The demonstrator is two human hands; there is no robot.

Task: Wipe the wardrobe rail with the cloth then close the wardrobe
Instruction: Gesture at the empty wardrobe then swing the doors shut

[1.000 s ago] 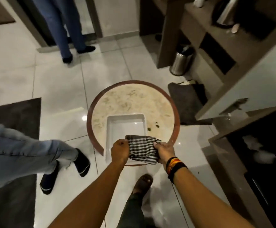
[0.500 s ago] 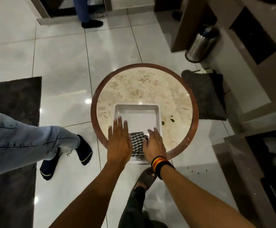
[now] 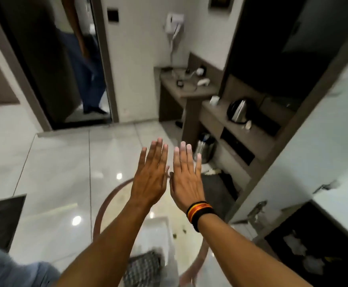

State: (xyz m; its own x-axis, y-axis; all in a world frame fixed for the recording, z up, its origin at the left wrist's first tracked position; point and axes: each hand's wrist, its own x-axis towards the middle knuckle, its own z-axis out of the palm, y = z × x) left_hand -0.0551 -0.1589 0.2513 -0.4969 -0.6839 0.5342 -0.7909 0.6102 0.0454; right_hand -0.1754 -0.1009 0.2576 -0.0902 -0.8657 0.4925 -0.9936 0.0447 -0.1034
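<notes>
Cloth below grips: black-white check. White tray on beige marbled desk, brown rim. Right wrist band: black, red, orange stripes. Floor glossy white.

This looks like a hotel room. A wall-mounted hair dryer hangs above a small desk, a kettle stands on a built-in shelf by an open wardrobe, a steel bin sits beneath, and glossy tiles cover the floor.
</notes>
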